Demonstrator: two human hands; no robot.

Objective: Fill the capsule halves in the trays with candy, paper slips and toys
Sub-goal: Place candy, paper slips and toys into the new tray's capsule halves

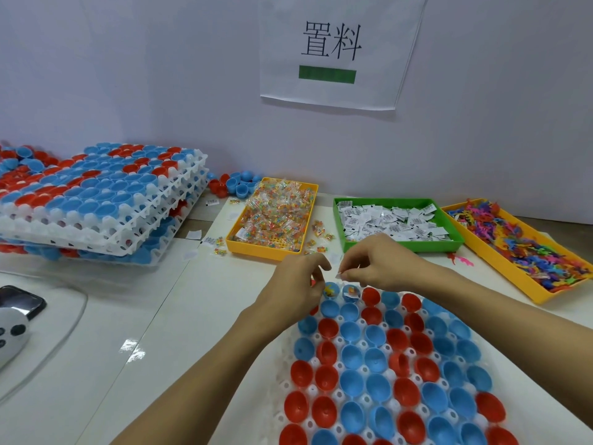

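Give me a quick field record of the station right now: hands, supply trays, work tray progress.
left hand: fingers curled over the work tray's far edge; contents unclear
right hand: pinches a paper slip
work tray: red and blue capsule halves, mostly empty
filled halves: two blue ones in the far row
candy tray: yellow, left of the others
slip tray: green, middle
toy tray: yellow, right
stacked trays: far left

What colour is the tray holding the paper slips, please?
Green, seen in the head view: the tray holding the paper slips.
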